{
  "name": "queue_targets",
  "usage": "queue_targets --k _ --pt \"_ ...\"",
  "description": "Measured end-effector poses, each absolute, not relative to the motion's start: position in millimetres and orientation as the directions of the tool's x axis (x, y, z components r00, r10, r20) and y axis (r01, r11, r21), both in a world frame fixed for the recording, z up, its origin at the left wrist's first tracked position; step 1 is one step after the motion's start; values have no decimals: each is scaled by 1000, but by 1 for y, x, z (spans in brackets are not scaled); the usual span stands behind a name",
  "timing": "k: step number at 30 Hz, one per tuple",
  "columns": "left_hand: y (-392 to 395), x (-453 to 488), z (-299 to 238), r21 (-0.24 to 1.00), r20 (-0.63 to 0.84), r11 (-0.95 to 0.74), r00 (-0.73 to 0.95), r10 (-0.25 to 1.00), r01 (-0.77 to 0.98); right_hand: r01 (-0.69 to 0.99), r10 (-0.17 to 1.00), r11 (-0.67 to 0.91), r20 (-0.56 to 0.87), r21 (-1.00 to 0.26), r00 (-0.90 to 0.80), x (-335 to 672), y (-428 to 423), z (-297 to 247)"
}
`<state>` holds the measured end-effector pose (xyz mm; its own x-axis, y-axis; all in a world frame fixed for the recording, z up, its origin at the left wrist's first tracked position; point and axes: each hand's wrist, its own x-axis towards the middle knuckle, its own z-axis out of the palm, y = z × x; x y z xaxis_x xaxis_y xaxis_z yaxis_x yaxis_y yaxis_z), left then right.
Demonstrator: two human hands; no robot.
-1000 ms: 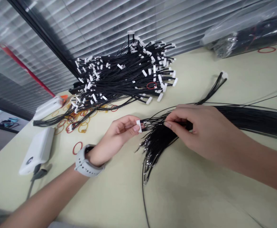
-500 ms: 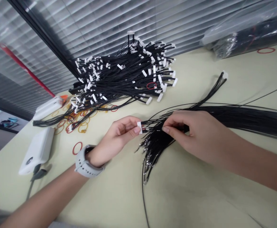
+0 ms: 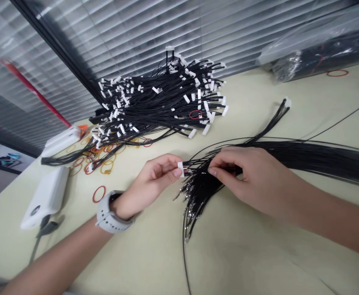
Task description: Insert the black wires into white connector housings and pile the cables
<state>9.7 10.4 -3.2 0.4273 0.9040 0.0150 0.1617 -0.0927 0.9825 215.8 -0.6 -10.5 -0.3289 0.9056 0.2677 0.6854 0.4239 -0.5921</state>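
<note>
Here at the pale table [image 3: 259, 254], it's all about a small white connector housing [image 3: 181, 169], up between the two hands. The left hand [image 3: 156, 180] has it by the edge, thumb and forefinger closed on it, the other fingers curled in behind. Over on the right, the right hand [image 3: 253, 180] has thumb and forefinger pinched together on the black wires [image 3: 202, 184] — how many strands sit in that pinch, you can't tell. Black leads bridge the short gap to the housing, and just below, a fan of loose ends shows its bright metal terminals. Behind the right hand the long wire bundle [image 3: 317, 159] sweeps off past the table's right side, with a short bunch ending in a white connector [image 3: 287, 103] angled up beyond it.

Now the far side — a great heap of black wire harnesses [image 3: 157, 102], white connectors bristling at both ends, piled before the window blinds [image 3: 228, 28]. Red and yellow rubber bands [image 3: 107, 166] scatter at its near left edge, and one red rubber band [image 3: 93, 196] lies alone near the grey watch strap [image 3: 113, 219] on the left wrist.
</note>
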Motion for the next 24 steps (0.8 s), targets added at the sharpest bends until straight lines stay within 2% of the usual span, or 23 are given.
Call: queue_targets --k 24 --pt "12 9 -5 982 5 -86 432 902 166 690 898 439 283 -576 -336 216 -2 -11"
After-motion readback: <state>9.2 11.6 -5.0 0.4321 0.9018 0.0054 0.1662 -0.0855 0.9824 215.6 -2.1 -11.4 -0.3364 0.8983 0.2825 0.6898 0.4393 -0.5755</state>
